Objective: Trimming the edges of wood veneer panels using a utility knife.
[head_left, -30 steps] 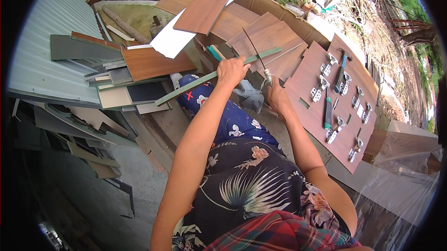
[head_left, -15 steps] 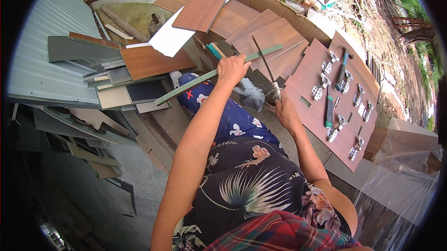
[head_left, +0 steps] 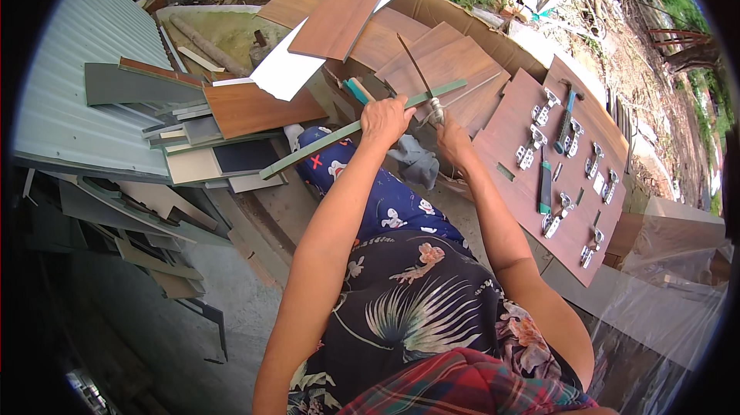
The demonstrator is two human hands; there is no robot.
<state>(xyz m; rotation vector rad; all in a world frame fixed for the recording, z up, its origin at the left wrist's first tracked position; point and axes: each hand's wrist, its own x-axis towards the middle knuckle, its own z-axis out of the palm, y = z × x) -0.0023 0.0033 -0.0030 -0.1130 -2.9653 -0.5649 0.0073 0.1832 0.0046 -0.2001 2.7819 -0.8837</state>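
The green strip [head_left: 308,155] lay slantwise before the person, its lower left end beside the stacked offcuts [head_left: 193,164] and its upper right end over the brown boards [head_left: 472,53]; the left grip [head_left: 385,120] was closed round it beyond its middle, probably to steady it near where the thin dark tool [head_left: 414,64] crossed it; whether the patterned trousers [head_left: 370,195] beneath bore any of its weight could not be told. The right grip [head_left: 453,145] was wrapped about the tool's pale-bound handle, with the blade pointing up and away; the binding perhaps gave a firmer hold; whether blade and strip touched was unclear. A teal object [head_left: 356,91] showed just beyond the left grip; whether those fingers held it too was hard to judge.

On the right, a brown panel [head_left: 570,172] served as the surface for metal hinges [head_left: 526,154], a hammer [head_left: 566,118] and a green-and-black cutter [head_left: 545,190]; they were spread out, likely for easy reach; no brand or lettering could be read; one small white patch [head_left: 599,183] among the hinges might have been a label.
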